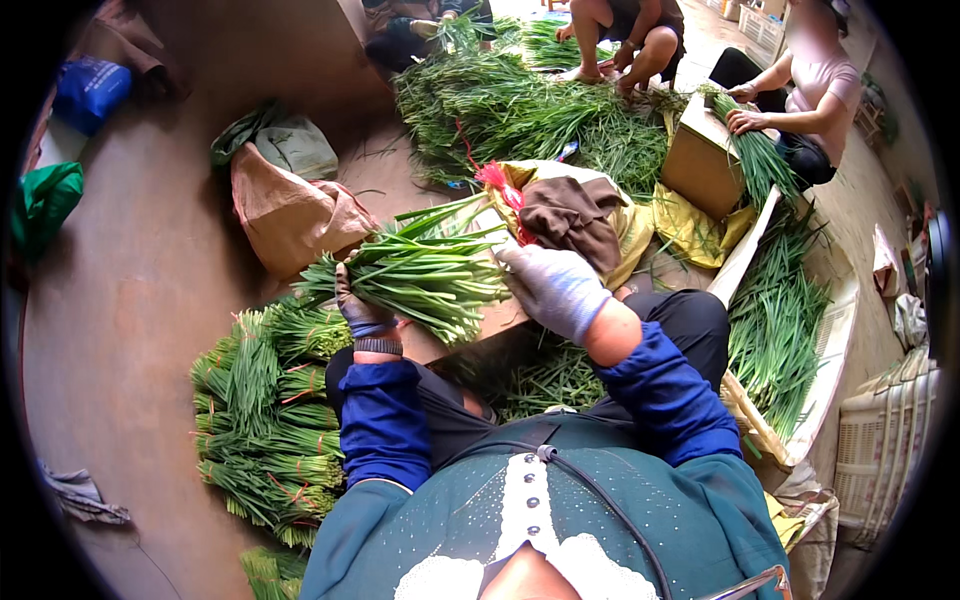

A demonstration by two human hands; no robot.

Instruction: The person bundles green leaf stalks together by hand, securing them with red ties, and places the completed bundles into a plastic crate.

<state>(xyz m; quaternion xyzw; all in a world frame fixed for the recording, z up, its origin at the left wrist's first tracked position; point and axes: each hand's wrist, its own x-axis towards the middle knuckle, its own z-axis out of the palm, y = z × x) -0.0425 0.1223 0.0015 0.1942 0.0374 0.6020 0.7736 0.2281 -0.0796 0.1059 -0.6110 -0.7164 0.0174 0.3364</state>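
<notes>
A loose bunch of green chives (427, 266) lies sideways in front of me, pale stalk ends to the right and leaves to the left. My left hand (360, 304), in a dark-stained glove, is shut around its leafy end. My right hand (551, 285), in a white and blue knit glove, is at the stalk ends. Its fingertips are partly hidden, and I cannot tell whether they grip anything. Beneath the bunch is a flat brown board (487, 322). Just beyond my right hand, a brown cloth (574, 214) rests on a yellow sack (634, 229).
Banded chive bundles (270, 420) are stacked at my left. On my right, a long basket (840, 330) holds loose chives (776, 322). A pinkish sack (292, 210) stands ahead left. Beyond a large chive heap (517, 112) sit other people; one holds chives over a box (701, 161).
</notes>
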